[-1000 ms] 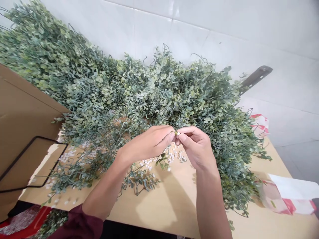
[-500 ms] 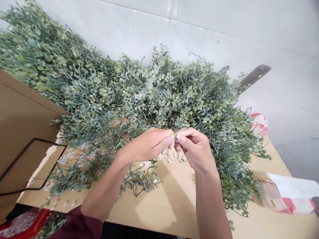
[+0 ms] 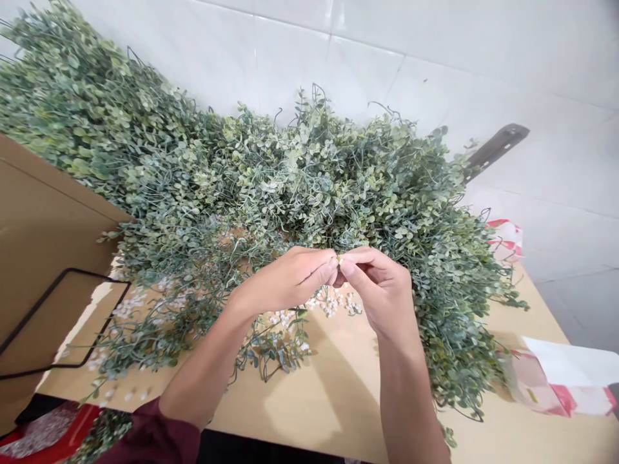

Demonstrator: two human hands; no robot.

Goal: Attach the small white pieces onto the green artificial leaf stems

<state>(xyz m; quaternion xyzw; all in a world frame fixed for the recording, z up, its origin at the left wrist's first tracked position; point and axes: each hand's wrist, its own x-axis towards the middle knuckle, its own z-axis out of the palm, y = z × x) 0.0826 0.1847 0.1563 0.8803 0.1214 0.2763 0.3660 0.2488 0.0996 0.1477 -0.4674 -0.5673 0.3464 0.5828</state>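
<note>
My left hand [image 3: 294, 277] and my right hand [image 3: 380, 280] meet above the table, thumb and fingers pinched together on both. Between their fingertips shows a tiny yellow-green piece [image 3: 339, 259] with a white bud-like bit at the right fingertips; most of it is hidden. Below and between the hands lie small white buds [image 3: 329, 303] in a loose pile. Just left of them, a leafy artificial sprig [image 3: 275, 351] rests on the table, with white buds among its leaves. More thin green stems [image 3: 193, 322] lie under and beyond my left forearm.
A large heap of artificial greenery [image 3: 290, 167] fills the back against the tiled wall [image 3: 435, 84]. At left stand a cardboard box [image 3: 53, 219] and a black wire frame [image 3: 91, 277]. A dark handle [image 3: 498, 148] sticks up behind; a red-and-white plastic bag [image 3: 565, 380] lies on the table [image 3: 300, 412].
My fingertips have drawn closer together, the right hand shifting slightly left. The small piece between them is now mostly covered.
</note>
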